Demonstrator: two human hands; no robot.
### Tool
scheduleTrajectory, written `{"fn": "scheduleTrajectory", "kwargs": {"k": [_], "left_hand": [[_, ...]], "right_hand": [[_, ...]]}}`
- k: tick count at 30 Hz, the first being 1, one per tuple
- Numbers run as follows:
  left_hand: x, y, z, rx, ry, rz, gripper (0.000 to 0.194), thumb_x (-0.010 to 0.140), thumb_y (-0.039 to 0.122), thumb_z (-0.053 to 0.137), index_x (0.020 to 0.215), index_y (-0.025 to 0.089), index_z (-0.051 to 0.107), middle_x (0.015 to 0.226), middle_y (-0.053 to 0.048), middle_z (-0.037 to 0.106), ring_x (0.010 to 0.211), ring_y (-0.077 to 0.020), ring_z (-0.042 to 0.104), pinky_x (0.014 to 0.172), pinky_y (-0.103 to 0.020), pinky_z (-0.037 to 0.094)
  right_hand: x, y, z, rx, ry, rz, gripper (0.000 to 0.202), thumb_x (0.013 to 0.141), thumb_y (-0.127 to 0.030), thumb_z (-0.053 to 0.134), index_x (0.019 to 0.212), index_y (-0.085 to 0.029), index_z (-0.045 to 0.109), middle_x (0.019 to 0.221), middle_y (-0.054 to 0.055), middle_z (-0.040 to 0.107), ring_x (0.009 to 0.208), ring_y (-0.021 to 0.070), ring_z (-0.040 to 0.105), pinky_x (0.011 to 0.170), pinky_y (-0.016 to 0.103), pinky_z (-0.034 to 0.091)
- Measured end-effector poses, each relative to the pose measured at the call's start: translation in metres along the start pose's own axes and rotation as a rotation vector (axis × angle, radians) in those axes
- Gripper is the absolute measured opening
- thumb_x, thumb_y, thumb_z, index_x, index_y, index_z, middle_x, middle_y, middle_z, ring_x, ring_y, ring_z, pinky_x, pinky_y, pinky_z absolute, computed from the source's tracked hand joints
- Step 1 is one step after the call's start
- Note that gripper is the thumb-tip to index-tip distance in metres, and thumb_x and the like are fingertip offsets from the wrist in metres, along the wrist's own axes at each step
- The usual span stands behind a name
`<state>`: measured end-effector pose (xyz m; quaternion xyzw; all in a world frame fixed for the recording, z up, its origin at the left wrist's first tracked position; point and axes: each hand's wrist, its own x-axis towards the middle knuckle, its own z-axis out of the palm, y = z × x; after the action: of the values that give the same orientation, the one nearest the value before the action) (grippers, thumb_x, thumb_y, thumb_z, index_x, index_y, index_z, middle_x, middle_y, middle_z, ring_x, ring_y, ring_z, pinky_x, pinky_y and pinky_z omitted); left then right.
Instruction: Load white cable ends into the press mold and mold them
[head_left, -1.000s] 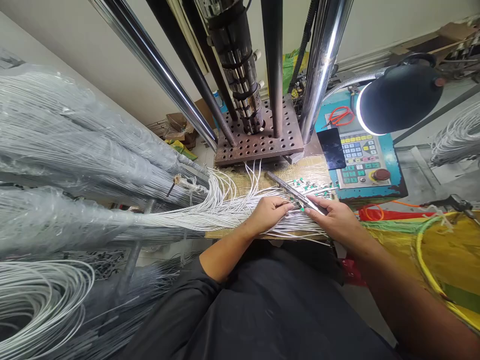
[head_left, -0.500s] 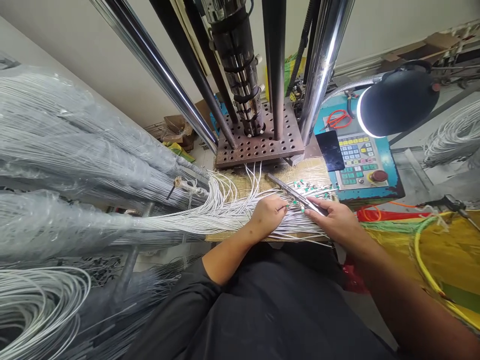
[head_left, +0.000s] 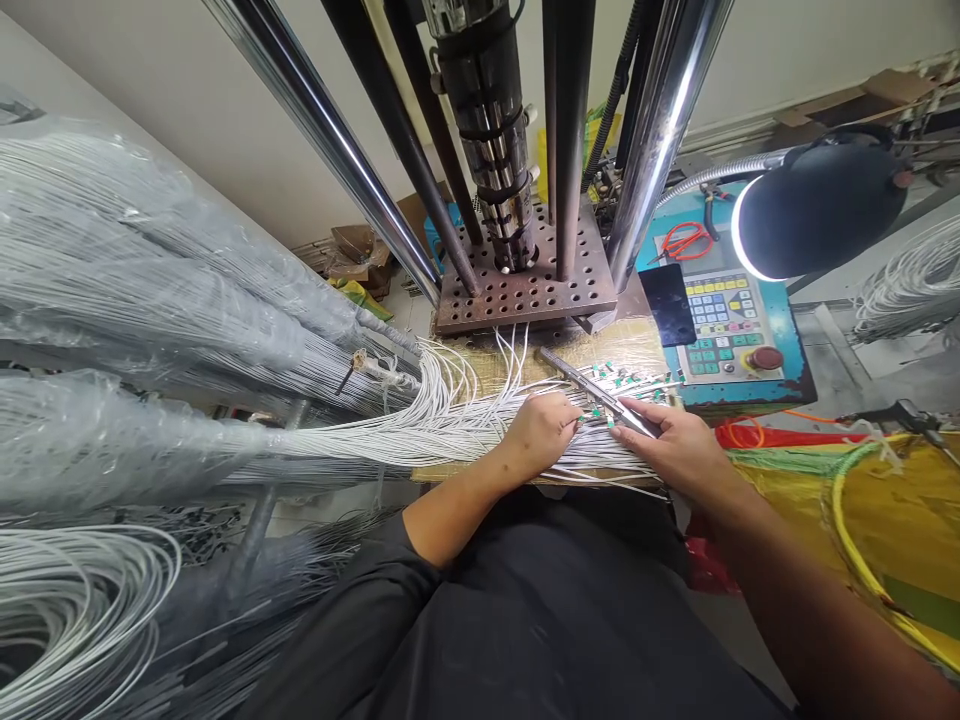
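Note:
A thick bundle of white cables (head_left: pixel 405 442) runs from the left across the work surface, several of its ends carrying small green-and-white connectors (head_left: pixel 619 378). Over the bundle, my left hand (head_left: pixel 546 430) is closed in a pinch on a cable end with a green connector. Beside it, my right hand (head_left: pixel 671 435) has its thumb and fingers around the near end of a long metal bar (head_left: pixel 581 382). The bar lies slantwise over the cables, its far end toward the perforated metal plate (head_left: pixel 525 300). A connector shows by my right thumb.
Upright rods and a dark cylinder (head_left: pixel 491 130) rise from the plate. At the right are a black phone (head_left: pixel 667 305), a control panel (head_left: pixel 724 325), orange-handled scissors (head_left: pixel 686 242) and a lit lamp (head_left: pixel 821 210). Wrapped cable bundles (head_left: pixel 150 280) fill the left side.
The view has shifted slightly, so the machine and panel appear a little farther right. Both hands keep nearly the same pose, with my left hand still near the connectors.

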<state>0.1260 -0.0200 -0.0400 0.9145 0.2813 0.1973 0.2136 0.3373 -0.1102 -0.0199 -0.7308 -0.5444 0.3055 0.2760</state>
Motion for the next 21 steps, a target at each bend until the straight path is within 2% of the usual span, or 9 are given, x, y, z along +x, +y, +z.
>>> {"fn": "scheduleTrajectory", "kwargs": {"k": [8,14,21], "left_hand": [[0.0042,-0.0024,-0.0037,0.111,-0.036,-0.029,0.021,0.092,0.012,0.056,0.077,0.016,0.071,0.079,-0.006,0.066,0.079,-0.0185,0.060,0.076,-0.031,0.046],[0.0028,-0.0014,-0.0023,0.041,-0.058,-0.004,0.020,0.094,0.014,0.055,0.089,0.017,0.075,0.084,-0.005,0.069,0.083,-0.0183,0.061,0.078,-0.031,0.046],[0.0011,-0.0002,-0.0032,0.059,-0.063,-0.027,0.021,0.095,0.015,0.055,0.089,0.017,0.075,0.084,-0.005,0.069,0.083,-0.0184,0.061,0.078,-0.032,0.044]], "right_hand": [[-0.0018,-0.0021,0.0006,0.018,-0.016,0.050,0.058,0.081,-0.049,0.069,0.130,-0.018,0.071,0.121,0.008,0.075,0.114,0.0314,0.070,0.101,0.040,0.055],[-0.0015,-0.0009,0.0014,0.034,-0.033,0.065,0.061,0.081,-0.050,0.068,0.132,-0.016,0.069,0.123,0.008,0.074,0.115,0.0296,0.069,0.105,0.038,0.053],[-0.0016,0.0002,0.0014,0.030,-0.033,0.059,0.061,0.081,-0.050,0.067,0.132,-0.016,0.069,0.125,0.008,0.073,0.117,0.0301,0.068,0.106,0.038,0.052]]}}
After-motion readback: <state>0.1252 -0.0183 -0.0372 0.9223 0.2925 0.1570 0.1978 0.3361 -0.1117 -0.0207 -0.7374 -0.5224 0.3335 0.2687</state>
